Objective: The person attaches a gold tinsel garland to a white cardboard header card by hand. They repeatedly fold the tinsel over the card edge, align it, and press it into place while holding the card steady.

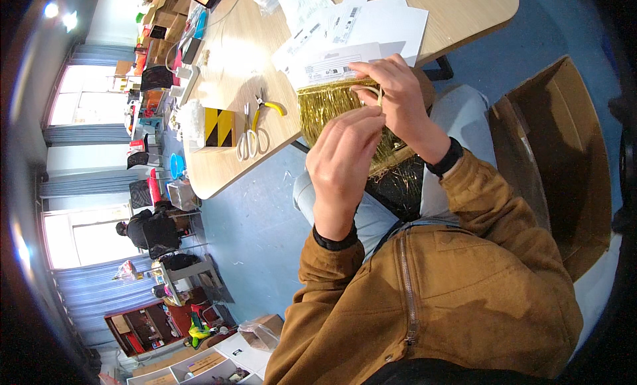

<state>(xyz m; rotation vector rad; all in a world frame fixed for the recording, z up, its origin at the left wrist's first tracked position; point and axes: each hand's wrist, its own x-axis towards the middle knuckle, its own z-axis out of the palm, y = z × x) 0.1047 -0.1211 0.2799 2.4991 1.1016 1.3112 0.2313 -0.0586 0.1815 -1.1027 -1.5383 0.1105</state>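
we have both hands together in front of us, over our lap and near the table edge. the left hand (342, 156) is pinched at the fingertips on a thin pale band (381, 98); the right hand (398, 96) curls around its upper part, but we cannot tell how firmly it grips. the gold fringe (322, 113) is just beside the hands, at nine o'clock from them, its strands falling from a flat top edge. we judge it light, limp and slippery, with strands that would tangle or tear if tugged singly, so the flat top edge looks the best place to take hold. the band seems soft and bendy, light enough for fingertips at its ends. at twelve o'clock white papers (405, 26) lie overlapping on the table (242, 73). out at nine o'clock we see yellow-handled pliers (274, 107), white-handled scissors (254, 125) and, beyond them, a yellow-and-black striped box (219, 127). between three and four o'clock, beside us, stands an open cardboard box (567, 179).
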